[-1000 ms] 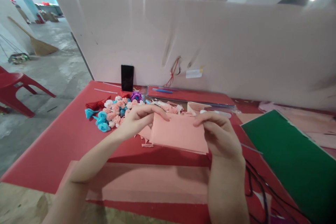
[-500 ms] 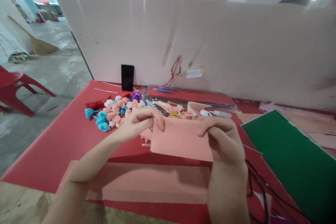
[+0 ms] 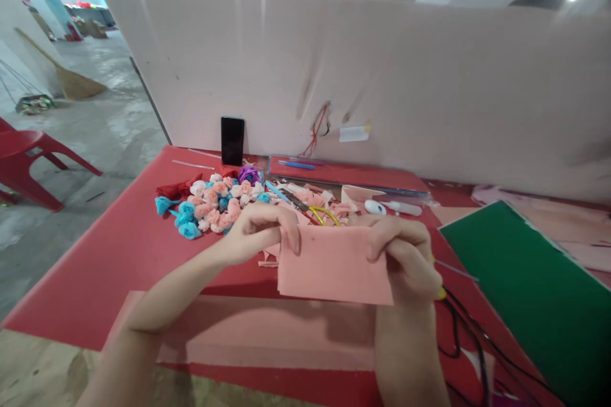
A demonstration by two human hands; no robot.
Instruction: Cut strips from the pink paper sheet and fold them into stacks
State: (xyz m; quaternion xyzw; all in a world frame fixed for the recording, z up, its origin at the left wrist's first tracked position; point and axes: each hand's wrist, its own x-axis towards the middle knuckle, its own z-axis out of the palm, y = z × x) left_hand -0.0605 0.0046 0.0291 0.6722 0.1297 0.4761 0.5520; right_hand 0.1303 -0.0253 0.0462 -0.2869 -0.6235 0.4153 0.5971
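A folded piece of pink crepe paper [image 3: 334, 267] is stretched upright between my two hands, above the table. My left hand [image 3: 267, 232] pinches its upper left corner, thumb in front and fingers behind. At the upper right corner, my right hand [image 3: 405, 251] grips it the same way. Below lies a long flat strip of pink paper [image 3: 267, 337] on the red tabletop [image 3: 119, 254]. Scissors with yellow handles [image 3: 322, 211] rest just behind the held paper, among pink paper scraps [image 3: 310, 194]. Left of them is a pile of pink, white and blue paper flowers [image 3: 214, 200].
A black phone [image 3: 232, 141] leans against the white board [image 3: 214, 63] behind the table. A glue gun [image 3: 394, 206] lies at the back. On the right are a green sheet [image 3: 529, 286] and black cables [image 3: 470, 324]. A red chair [image 3: 38, 152] stands at left.
Both hands have come slightly down with the paper, uncovering more of the yellow scissor handles. My right hand has turned a little; the grip on both corners is kept.
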